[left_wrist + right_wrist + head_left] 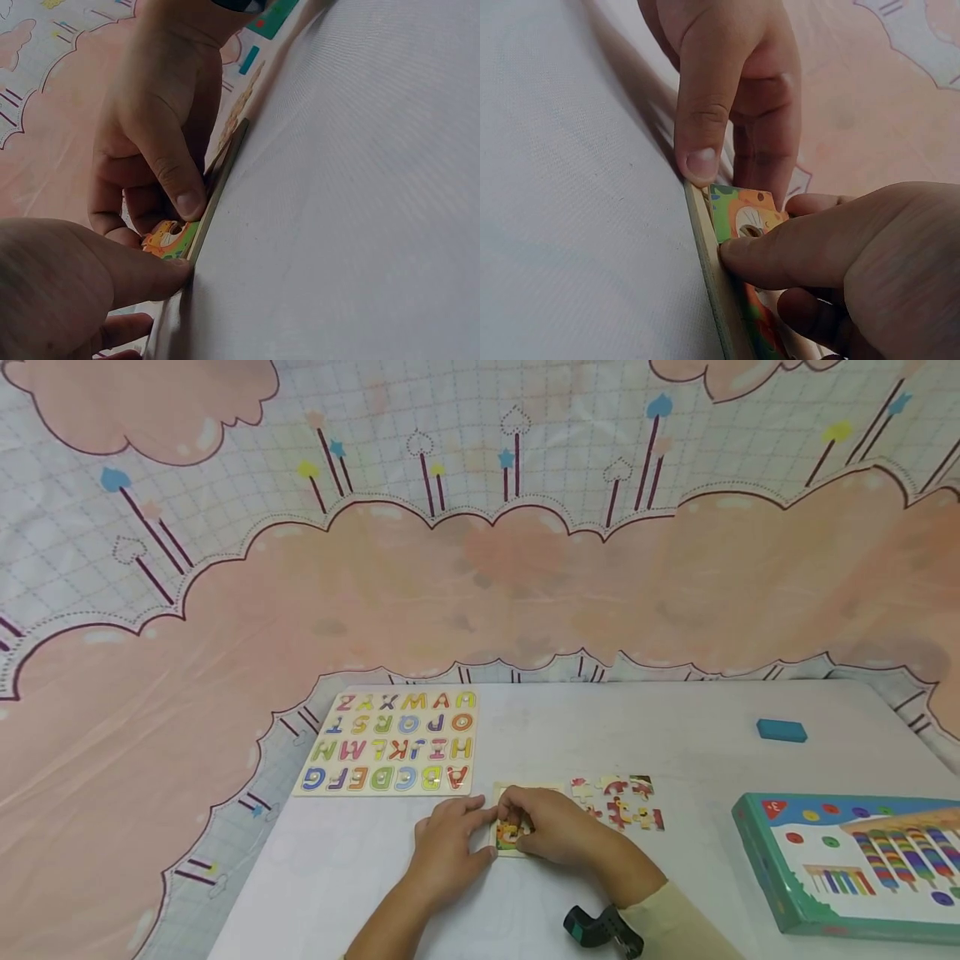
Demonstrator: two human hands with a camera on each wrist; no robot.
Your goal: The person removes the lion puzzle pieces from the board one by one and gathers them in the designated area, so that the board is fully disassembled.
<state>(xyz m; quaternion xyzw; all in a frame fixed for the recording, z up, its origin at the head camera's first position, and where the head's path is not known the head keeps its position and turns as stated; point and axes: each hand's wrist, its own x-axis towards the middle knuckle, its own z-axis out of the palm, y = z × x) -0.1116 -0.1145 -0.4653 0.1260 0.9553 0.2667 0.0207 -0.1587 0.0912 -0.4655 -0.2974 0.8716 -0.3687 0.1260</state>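
A small wooden puzzle board (551,786) lies on the white table in front of me. My left hand (448,847) rests along its left side with fingers spread, the thumb (703,163) pressing the near corner. Over the board, my right hand (562,831) pinches a puzzle piece (739,210) printed with an orange animal on green, thumb at its near edge and fingers curled behind. The piece sits at the board's left end, tilted slightly above the rim in the right wrist view. The right hand hides most of the board in the head view.
Several loose puzzle pieces (618,806) lie right of the board. An alphabet board (382,794) is at back left. A blue block (782,731) stands at back right, with a large green toy box (847,860) nearer. A patterned cloth (525,585) hangs behind the table.
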